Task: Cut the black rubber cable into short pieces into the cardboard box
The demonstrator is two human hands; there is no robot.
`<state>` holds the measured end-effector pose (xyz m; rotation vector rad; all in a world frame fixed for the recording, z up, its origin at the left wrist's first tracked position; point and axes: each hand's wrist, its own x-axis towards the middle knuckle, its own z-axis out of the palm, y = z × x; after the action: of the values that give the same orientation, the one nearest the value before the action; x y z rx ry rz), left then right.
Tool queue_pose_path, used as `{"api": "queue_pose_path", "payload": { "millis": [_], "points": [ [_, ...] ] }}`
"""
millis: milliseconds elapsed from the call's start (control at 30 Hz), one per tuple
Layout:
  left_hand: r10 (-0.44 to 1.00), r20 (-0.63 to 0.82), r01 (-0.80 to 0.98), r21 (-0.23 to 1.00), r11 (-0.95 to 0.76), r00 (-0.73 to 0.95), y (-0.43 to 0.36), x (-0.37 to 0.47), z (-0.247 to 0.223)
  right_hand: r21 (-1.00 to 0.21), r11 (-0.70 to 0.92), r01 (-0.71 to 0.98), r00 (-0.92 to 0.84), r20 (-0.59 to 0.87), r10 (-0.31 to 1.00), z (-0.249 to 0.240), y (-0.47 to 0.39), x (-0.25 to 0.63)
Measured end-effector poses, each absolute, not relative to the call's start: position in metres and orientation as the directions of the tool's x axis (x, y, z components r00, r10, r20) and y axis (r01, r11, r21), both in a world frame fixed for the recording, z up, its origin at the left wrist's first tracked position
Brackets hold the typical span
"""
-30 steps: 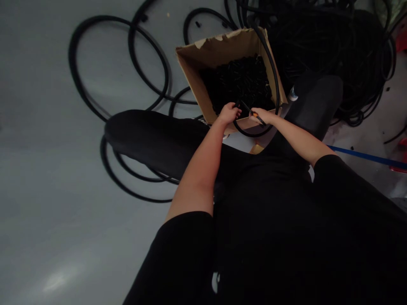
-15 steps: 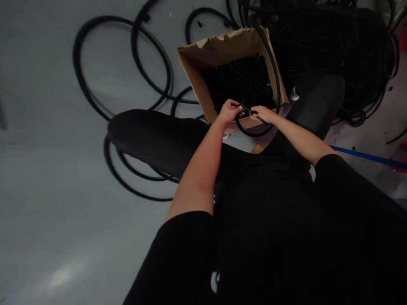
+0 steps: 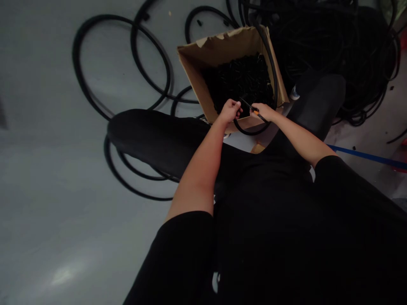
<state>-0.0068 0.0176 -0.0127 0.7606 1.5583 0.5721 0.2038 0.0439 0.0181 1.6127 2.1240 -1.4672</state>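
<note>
My left hand (image 3: pixel 230 112) is closed on a black rubber hose (image 3: pixel 249 132) over the near edge of a cardboard box (image 3: pixel 216 43). From that hand the hose bends in a loop below both hands, passes behind my right wrist and rises along the box's right side. In my right hand (image 3: pixel 262 111) is a pair of scissors (image 3: pixel 246 103) with black and orange handles, fingers wrapped round them. The blades point up and left, apart from the left hand. Inside the box lie many short black pieces (image 3: pixel 241 78).
Loose hose coils (image 3: pixel 76 63) lie on the grey floor (image 3: pixel 47 169) at left, some passing under my left leg (image 3: pixel 152 135). A large heap of black hose (image 3: pixel 327 42) sits at back right. A blue strap (image 3: pixel 369 156) runs along the right.
The scissors have come away from my left hand, and their blades now show more clearly. My left fingers have shifted slightly. The hose loop has moved a little to the left.
</note>
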Motion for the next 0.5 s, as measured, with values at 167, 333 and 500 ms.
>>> {"api": "queue_pose_path", "payload": {
  "millis": [167,333,500],
  "points": [
    [0.745,-0.667,0.209,0.727,0.654,-0.009,0.016,-0.01,-0.016,-0.575,0.023,0.818,-0.433,-0.589,0.683,0.016,0.044,0.206],
    [0.749,-0.663,0.24,0.726,0.644,-0.002,0.016,-0.012,-0.018,-0.522,0.063,0.851,-0.412,-0.587,0.697,0.015,0.043,0.204],
    [0.729,-0.684,0.268,0.699,0.663,-0.021,0.015,-0.005,-0.017,-0.491,0.055,0.87,-0.39,-0.615,0.686,0.027,0.038,0.198]
  ]
}}
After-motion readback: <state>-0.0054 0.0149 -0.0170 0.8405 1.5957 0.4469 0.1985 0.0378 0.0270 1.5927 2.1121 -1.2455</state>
